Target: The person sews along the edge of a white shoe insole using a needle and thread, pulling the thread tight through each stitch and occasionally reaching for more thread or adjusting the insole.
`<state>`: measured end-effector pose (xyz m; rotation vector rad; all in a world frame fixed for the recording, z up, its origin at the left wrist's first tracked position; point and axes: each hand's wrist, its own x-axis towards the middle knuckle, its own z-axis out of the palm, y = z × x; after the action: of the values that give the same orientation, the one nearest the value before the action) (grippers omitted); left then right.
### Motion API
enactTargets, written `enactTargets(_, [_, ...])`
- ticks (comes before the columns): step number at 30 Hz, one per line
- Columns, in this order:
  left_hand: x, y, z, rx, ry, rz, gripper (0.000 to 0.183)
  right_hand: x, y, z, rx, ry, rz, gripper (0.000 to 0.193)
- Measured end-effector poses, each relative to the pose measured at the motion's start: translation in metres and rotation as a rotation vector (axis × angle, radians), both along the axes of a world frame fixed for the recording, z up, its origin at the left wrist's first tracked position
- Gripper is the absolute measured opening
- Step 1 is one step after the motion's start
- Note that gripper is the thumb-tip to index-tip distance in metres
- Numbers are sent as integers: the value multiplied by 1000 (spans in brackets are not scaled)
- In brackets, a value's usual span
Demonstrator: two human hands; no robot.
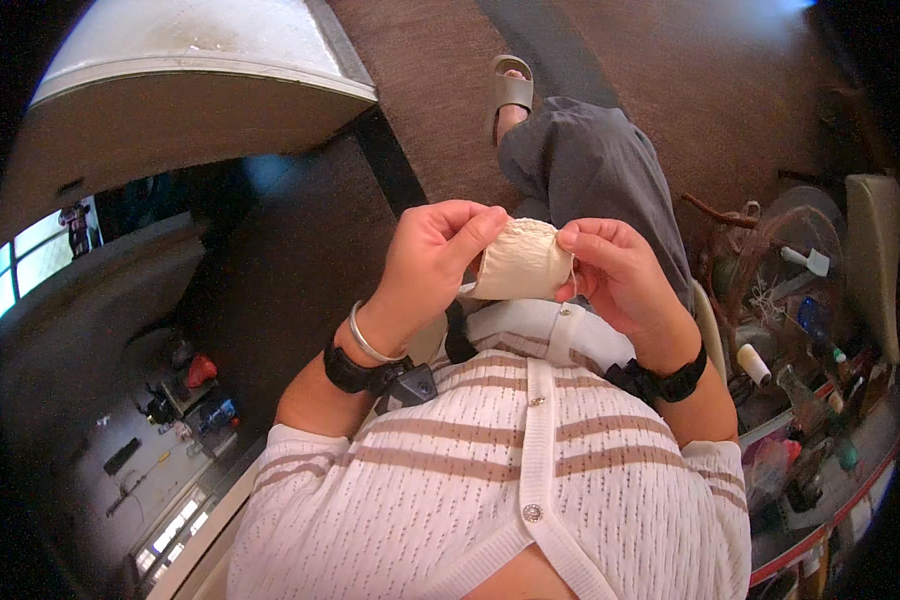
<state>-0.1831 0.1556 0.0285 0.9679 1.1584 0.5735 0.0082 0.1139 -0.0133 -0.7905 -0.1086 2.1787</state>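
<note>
A small piece of cream fabric with a puckered upper edge is stretched between my two hands, above my lap. My left hand pinches its upper left corner between thumb and fingers. At the right edge, my right hand grips it, with the thumb on top and the fingers partly behind. A thin pale strand hangs by the right fingertips. The underside of the fabric is hidden.
A white-topped table stands at the far left. On my right a cluttered shelf holds bottles, a thread spool, a white brush-like tool and tangled strands. My leg in grey trousers stretches forward over the brown floor.
</note>
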Motion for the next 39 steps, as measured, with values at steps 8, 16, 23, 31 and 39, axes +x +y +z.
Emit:
enactTargets(8, [22,16,4,263,120,99,31,21,16,14,189,-278,-182,12])
enactTargets(16, [55,8,2,-351,-473,72,38,53,23,32,1401,-1173,-224,20])
enactTargets(23, [70,-1,-17,-351,-439,61,34,64,7,10,1280,-1261,-120,21])
enactTargets(31, [73,-7,-32,-214,-346,-15,43,64,3,11,1354,-1404,8,15])
enactTargets(39, [69,-14,-46,-122,-240,34,38,42,9,26,969,-989,-317,1])
